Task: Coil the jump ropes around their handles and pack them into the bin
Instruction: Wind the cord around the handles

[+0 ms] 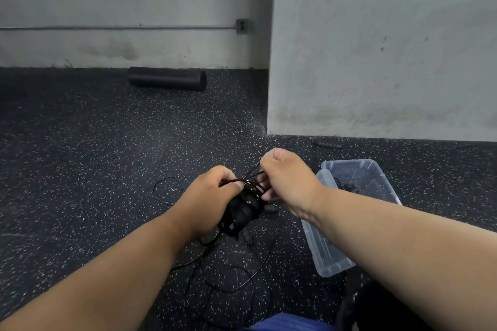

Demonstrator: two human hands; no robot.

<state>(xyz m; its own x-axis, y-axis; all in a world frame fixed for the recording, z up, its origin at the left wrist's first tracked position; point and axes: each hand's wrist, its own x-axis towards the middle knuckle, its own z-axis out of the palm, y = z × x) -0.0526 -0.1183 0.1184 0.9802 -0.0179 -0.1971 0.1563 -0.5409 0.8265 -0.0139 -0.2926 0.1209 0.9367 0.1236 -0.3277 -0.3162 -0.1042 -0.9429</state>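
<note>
I am looking down past both my bare forearms at a dark rubber floor (pixel 107 142) flecked with white. My left hand (pixel 207 204) grips a bundle of black jump rope handles (pixel 243 212), its fingers curled round them and the thumb pressing on top, where thin black cord is wound in several turns. My right hand (pixel 287 180) is just beside it, slightly higher, the fingers (pixel 269 193) curled and pinching strands of the black rope (pixel 252 172) that run tight from the bundle up into my fist. The two hands are nearly touching across the bundle.

Loose rope (pixel 234 285) hangs from the bundle and lies in tangled loops on the floor below my hands, near a patch of blue fabric (pixel 285 324) at the bottom edge. A separate loop of cord (pixel 166 191) lies on the floor to the left of my left hand.

To the right, partly hidden behind my right forearm, sits a clear plastic bin (pixel 373 169) on the floor, with something black in it that I cannot make out. A second clear plastic piece (pixel 325 250), either its lid or another tub, lies against its near side. Beyond the bin, close to the wall (pixel 376 48), another black handle (pixel 328 144) lies on the floor.

Farther off, a black foam roller (pixel 168 78) rests where the floor meets the back wall. A metal conduit (pixel 118 27) runs along that wall to an outlet box (pixel 242 26).
</note>
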